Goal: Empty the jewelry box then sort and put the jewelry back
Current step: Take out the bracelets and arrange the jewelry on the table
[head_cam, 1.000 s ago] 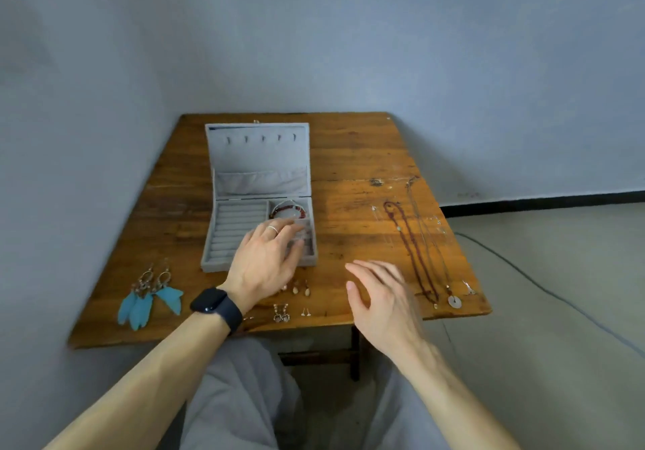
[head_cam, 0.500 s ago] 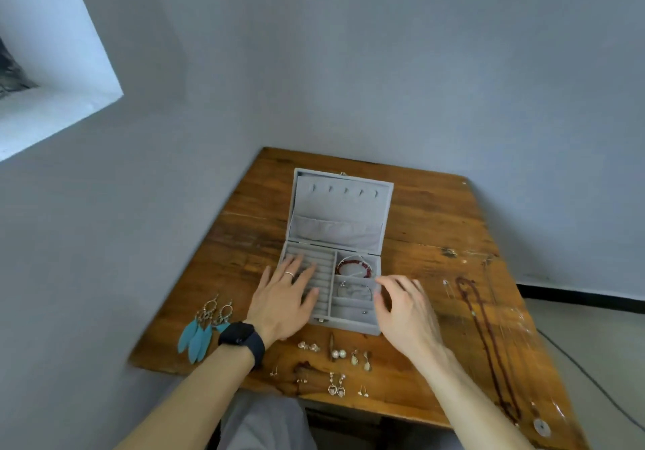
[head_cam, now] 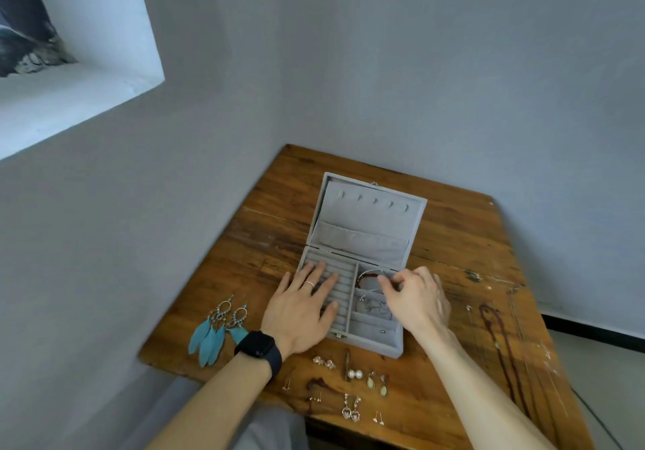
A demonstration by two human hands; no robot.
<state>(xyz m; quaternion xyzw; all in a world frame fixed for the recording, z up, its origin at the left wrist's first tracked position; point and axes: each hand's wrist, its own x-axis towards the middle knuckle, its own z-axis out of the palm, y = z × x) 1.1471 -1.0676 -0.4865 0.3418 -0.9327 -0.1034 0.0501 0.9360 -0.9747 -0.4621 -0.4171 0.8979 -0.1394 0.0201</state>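
Though scuffed, table (head_cam: 453,236) under box (head_cam: 366,219), grey walls (head_cam: 419,65).

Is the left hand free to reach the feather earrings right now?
Probably yes. The left hand lies flat on the box, holding nothing, and the feather earrings lie uncovered on the table just beside its wrist.

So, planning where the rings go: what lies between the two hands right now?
Head view: between left hand and right hand lie only the jewelry box's bare ring rolls, its divider and a red bracelet.
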